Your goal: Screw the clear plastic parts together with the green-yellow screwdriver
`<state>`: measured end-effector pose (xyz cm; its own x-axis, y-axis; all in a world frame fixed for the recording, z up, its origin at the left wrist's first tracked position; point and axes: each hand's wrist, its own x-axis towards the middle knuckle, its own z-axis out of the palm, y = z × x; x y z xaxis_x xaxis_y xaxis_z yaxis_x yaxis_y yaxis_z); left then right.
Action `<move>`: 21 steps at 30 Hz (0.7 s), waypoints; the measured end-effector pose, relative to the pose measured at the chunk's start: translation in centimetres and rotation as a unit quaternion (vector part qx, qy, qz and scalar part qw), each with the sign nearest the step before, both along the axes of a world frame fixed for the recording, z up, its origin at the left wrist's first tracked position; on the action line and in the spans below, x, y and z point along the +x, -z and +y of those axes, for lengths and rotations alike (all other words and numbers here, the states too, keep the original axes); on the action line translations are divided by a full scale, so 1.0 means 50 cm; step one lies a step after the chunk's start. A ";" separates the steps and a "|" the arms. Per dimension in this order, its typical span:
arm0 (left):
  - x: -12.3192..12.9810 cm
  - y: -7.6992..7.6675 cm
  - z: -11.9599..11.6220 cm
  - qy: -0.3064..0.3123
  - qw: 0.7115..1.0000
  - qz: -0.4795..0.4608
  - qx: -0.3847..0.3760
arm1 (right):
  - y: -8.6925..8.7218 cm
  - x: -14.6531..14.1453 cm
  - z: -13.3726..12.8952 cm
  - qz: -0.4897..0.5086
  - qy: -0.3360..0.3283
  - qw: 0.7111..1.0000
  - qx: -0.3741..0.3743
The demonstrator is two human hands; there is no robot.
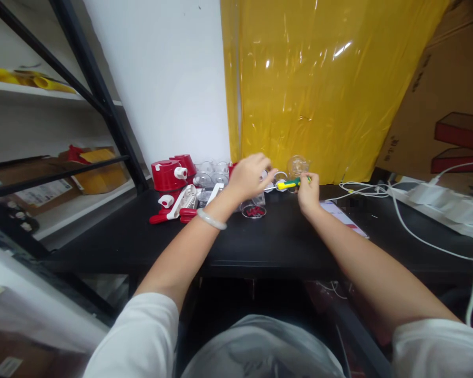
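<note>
My right hand [309, 193] is closed around the green and yellow handle of a screwdriver [287, 185], whose metal shaft points left. My left hand [250, 176], with a pale bangle on the wrist, is close to the screwdriver's tip. Its fingers are curled and slightly blurred, and what they hold is hidden. Just below the left hand, a clear round dish [254, 210] holds small red pieces. Behind the screwdriver stand clear round plastic parts [298, 165].
Red cup-shaped housings [167, 176], white and red handles [181, 203] and clear plastic parts [208, 173] crowd the left of the black table [256, 249]. A phone-like flat screen [345, 218] lies by the right forearm. White cables and a power strip [443, 207] are farther right.
</note>
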<state>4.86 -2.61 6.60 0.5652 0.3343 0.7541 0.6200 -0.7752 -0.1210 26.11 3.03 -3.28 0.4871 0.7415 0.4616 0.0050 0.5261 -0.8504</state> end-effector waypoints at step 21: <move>-0.111 0.105 0.075 -0.052 0.968 -0.058 -0.241 | -0.015 -0.006 -0.019 0.009 0.020 0.998 -0.067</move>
